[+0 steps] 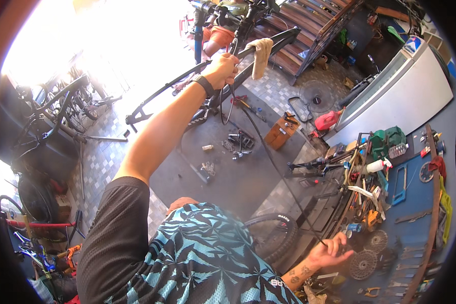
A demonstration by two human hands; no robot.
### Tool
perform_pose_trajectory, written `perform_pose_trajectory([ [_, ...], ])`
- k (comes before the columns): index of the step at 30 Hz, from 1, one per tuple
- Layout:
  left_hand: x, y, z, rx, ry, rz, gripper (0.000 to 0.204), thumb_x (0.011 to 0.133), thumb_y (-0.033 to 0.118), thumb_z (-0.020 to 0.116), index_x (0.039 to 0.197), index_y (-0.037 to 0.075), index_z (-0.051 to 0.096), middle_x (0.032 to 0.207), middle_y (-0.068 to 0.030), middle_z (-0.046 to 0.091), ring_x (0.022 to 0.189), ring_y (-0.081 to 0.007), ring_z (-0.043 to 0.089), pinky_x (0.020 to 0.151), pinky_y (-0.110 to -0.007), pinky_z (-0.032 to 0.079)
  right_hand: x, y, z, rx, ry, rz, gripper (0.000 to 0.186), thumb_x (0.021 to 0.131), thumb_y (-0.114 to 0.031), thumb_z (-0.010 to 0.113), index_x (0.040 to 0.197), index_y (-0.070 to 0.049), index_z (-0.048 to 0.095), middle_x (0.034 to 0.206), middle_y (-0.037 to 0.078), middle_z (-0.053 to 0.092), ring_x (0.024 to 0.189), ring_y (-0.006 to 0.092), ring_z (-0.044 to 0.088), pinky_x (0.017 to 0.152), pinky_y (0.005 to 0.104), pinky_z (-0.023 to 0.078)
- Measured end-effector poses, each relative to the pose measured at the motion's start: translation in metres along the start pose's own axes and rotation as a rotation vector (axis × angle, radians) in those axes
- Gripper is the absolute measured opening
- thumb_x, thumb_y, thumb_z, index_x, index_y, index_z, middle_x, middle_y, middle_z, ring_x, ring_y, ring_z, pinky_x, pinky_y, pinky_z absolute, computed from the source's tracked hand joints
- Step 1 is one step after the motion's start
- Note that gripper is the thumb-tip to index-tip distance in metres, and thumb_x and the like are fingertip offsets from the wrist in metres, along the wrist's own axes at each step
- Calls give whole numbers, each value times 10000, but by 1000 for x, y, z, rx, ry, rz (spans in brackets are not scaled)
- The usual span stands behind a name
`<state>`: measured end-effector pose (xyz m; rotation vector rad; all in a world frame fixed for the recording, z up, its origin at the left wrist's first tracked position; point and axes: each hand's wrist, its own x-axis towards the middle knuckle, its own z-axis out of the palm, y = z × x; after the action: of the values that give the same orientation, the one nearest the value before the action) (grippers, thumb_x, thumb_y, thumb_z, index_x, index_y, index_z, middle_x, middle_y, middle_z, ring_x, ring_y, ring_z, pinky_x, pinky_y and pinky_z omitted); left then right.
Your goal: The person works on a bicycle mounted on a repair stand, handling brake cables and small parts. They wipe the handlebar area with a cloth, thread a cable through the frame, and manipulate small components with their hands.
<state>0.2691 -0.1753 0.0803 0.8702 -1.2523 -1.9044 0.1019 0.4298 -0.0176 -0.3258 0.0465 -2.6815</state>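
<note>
A dark bicycle frame (252, 68) is held up off the floor, with a beige cloth (261, 58) draped over its tube. My left hand (222, 70), a dark watch on its wrist, is closed beside the tube on a thin black cable (268, 154). The cable loops below that hand, then runs down to the lower right. There my right hand (329, 253) pinches it between thumb and fingers, with other fingers partly spread. This hand is beside the wall of tools, close to round sprockets (365, 263).
Loose bike parts (238, 144) and a wooden block with tools (282, 133) sit on the dark mat (187, 177). A tyre (271, 235) stands near my body. A cluttered bench (359, 187) and white freezer (395, 96) line the right. A person (219, 38) sits beyond the frame.
</note>
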Motion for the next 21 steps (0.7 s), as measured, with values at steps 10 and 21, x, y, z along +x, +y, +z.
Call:
perform_pose_trajectory([
  [10,-44,-1,13,119,13,107,238,1123,232,425,1242,49,520,770,12,455,541,-51,341,444,-235,283,43,-103,0,-469,411,-197,450,1018,-388,704,1150,-8,502,988,53,564,649,99,547,511,222,454],
  [21,-153,-6,45,72,-199,408,270,1162,246,400,1256,82,593,655,57,361,519,-53,315,464,-234,278,156,63,-134,-1192,615,191,176,935,-186,805,959,-51,695,853,25,659,692,113,660,536,282,609],
])
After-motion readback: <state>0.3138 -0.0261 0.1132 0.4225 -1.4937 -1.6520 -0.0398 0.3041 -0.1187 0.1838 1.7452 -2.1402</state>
